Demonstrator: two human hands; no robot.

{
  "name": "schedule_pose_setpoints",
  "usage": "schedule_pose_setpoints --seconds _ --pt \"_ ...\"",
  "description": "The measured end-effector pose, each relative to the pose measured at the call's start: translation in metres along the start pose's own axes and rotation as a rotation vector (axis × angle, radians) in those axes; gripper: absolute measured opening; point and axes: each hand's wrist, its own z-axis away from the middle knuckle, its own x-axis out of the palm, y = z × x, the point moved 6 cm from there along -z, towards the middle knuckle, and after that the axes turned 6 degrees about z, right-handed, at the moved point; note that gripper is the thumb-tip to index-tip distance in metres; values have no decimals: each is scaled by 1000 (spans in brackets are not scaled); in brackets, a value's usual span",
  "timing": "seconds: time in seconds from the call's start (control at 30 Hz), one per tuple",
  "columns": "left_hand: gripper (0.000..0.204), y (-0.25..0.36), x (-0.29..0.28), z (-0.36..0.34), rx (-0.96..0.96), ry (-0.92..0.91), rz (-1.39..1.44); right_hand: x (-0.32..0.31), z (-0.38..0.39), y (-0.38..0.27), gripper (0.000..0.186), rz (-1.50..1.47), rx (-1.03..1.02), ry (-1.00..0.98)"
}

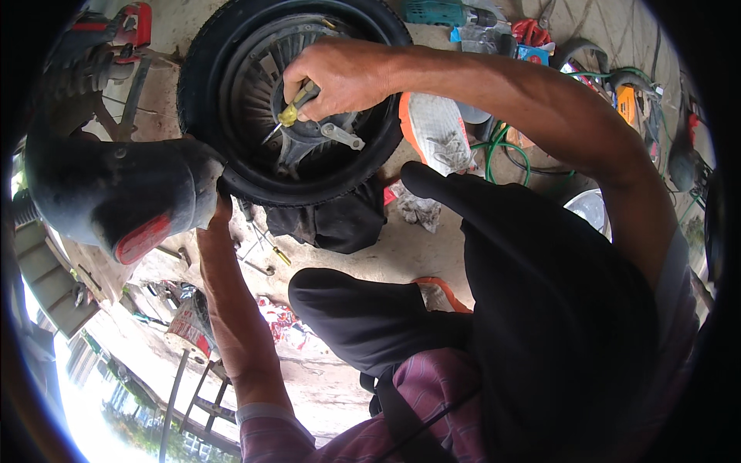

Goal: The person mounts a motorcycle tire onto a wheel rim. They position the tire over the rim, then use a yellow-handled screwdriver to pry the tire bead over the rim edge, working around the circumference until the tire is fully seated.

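A wheel with a black tyre [202, 85] and a dark spoked hub stands in front of me at the top. My right hand [332, 77] is closed around the yellowish handle of a screwdriver [289, 116]. Its thin shaft slants down and left, with the tip among the hub's spokes. Just right of the tip, a light metal arm [342, 136] is fixed near the hub's middle. My left hand [219, 210] reaches up to the tyre's lower left edge. Its fingers are hidden behind the tyre and a black fender [116, 181] with a red reflector.
Under the wheel lies a black bundle [332, 225]. Another yellow-handled screwdriver [281, 256] and wrenches lie on the floor. A teal power drill [436, 11], green cable [494, 150] and other tools are at the upper right. My orange-edged shoe [436, 127] stands beside the wheel.
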Motion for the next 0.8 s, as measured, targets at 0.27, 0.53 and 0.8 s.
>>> schedule_pose_setpoints --seconds 0.27,0.53,0.8 --pt "79 6 3 2 93 -137 3 1 1 6 34 -18 -87 66" --pt "74 -2 -9 0 115 -127 -84 2 -2 0 35 -7 -68 18" --pt "76 -1 20 13 -65 70 34 0 -5 -15 35 168 21 -113"
